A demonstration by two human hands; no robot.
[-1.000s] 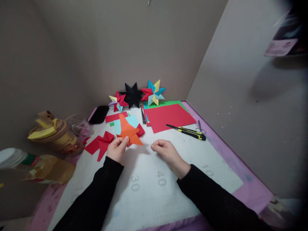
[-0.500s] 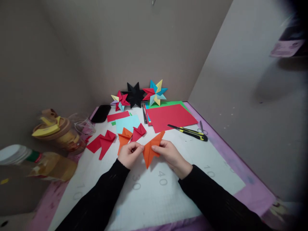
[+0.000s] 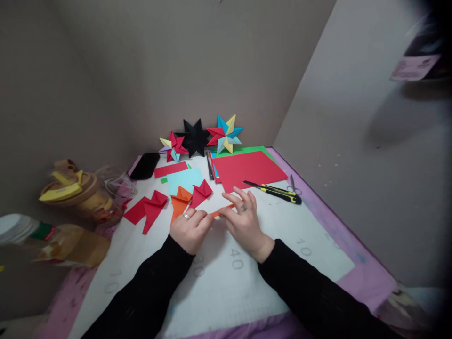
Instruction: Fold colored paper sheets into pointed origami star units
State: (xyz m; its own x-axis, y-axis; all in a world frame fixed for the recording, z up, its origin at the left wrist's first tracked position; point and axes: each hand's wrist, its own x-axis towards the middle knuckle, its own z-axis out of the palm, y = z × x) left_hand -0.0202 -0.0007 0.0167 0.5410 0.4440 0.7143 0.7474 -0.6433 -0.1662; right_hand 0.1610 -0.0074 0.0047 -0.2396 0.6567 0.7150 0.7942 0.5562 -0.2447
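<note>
Between both hands a folded orange paper piece point(image 3: 223, 210) is turned almost edge-on, so only a thin strip of it shows. My left hand point(image 3: 190, 228) is closed on its left end. On its right end, the thumb of my right hand point(image 3: 245, 221) pinches, with the other fingers raised and partly spread. Just beyond my left hand lie another folded orange paper piece point(image 3: 180, 200) and a folded red paper piece point(image 3: 202, 192). Further left, a second red folded piece point(image 3: 154, 207) rests beside a flat red strip.
Red card sheets point(image 3: 247, 169) lie at the back right, with a yellow-black utility knife point(image 3: 278, 192) and small scissors point(image 3: 294, 186) nearby. Paper stars, including a black star point(image 3: 195, 138), lean on the wall. A phone point(image 3: 145, 166), jar point(image 3: 70, 240) and tub point(image 3: 81, 195) stand left.
The orange paper piece has tipped from facing me to nearly edge-on. My left hand has rolled over with knuckles up, and my right fingers have lifted and spread.
</note>
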